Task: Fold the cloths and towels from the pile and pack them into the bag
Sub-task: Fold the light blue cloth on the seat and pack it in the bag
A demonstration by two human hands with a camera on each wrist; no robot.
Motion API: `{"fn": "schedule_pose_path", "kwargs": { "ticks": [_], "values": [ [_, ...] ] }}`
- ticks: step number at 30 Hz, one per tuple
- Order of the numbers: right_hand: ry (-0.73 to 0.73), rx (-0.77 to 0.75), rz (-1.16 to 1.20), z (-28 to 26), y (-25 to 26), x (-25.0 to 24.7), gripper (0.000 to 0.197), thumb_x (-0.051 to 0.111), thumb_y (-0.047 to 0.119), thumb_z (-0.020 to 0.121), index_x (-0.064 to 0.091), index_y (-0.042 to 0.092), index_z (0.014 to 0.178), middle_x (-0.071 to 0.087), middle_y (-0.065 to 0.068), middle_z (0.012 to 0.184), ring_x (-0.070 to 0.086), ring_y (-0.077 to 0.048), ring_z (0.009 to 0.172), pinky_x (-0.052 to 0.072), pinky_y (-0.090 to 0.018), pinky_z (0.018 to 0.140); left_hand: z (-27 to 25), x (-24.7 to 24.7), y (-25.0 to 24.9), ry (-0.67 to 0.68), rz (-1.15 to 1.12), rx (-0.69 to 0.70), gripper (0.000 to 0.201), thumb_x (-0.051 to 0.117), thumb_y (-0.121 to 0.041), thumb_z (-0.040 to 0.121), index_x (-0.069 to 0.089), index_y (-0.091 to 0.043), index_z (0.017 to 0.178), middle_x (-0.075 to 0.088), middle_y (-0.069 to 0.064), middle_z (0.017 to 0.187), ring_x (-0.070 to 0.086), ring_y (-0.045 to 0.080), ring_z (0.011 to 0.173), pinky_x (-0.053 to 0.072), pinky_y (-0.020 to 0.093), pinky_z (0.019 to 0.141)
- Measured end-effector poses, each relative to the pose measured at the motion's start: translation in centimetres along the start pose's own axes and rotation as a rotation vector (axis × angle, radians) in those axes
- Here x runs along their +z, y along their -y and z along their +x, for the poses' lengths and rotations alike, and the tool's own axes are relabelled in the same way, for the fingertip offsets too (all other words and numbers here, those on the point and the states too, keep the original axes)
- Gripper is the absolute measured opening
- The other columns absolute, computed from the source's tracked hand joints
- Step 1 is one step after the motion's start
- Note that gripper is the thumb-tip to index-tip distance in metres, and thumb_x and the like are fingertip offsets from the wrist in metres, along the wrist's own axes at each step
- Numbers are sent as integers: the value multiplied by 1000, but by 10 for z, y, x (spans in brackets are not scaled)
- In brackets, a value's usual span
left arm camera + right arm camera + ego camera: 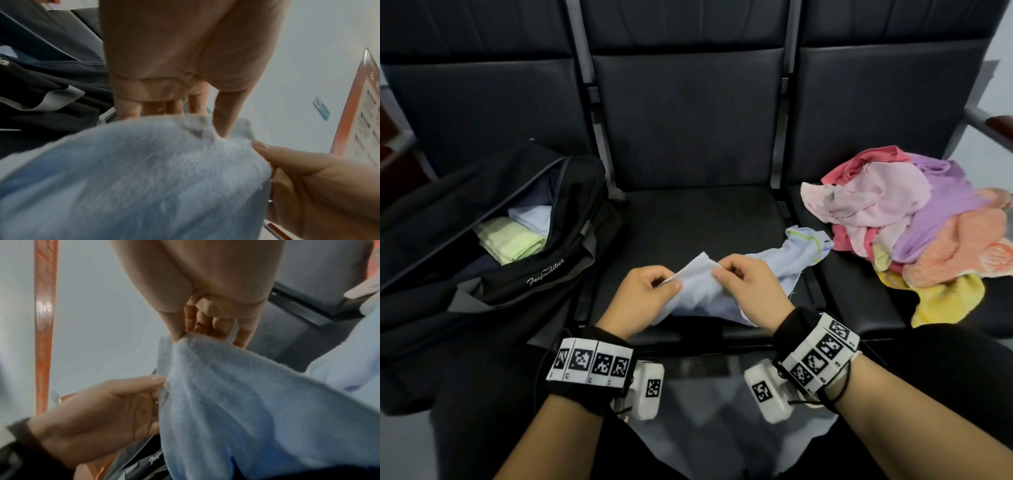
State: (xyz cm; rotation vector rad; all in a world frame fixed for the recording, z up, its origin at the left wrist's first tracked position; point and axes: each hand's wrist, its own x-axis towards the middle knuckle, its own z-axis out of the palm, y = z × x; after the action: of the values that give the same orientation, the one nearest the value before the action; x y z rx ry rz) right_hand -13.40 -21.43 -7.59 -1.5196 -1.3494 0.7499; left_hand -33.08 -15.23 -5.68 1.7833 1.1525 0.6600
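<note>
- I am pinching one edge of the light blue towel (726, 284) with my left hand (645, 296) and right hand (748, 286), over the middle seat (688, 219).
- I am judging this the start of a fold: next, finding corners and spreading it flat, before the bag (441, 219).

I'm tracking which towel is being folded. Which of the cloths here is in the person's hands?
The light blue terry towel on the middle seat, pinched by the left hand and right hand; the others lie heaped or bagged.

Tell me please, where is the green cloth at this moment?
In the head view, the green cloth lies folded inside the open black bag on the left seat, beside a pale blue cloth also in the bag.
</note>
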Motion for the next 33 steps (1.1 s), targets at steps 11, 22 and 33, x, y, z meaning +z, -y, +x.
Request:
{"fn": "schedule_pose_path", "kwargs": {
  "ticks": [11,22,33],
  "values": [
    [145,-74,-134,-4,8,7,25,65,19,91,60,37,74,62,13,68,54,-3,65,41,-19,66,-2,0,-22,-36,31,197,16,67,-7,89,66,-18,78,67,-7,76,56,0,68,44,15,66],
    [118,40,-572,-2,-33,-65,14,62,12,92,60,13,78,62,-2,75,56,-21,75,35,-29,67,3,-89,-18,-769,-310,230,10,56,-21,90,58,-30,85,59,-14,80,53,0,72,44,18,72],
    [85,-98,-194,12,29,-61,24,60,15,96,63,6,74,61,3,68,52,1,65,42,-16,65,4,-19,-37,-263,-100,112,26,50,7,92,71,-8,97,68,-5,82,57,2,68,45,15,65]
  ]
}}
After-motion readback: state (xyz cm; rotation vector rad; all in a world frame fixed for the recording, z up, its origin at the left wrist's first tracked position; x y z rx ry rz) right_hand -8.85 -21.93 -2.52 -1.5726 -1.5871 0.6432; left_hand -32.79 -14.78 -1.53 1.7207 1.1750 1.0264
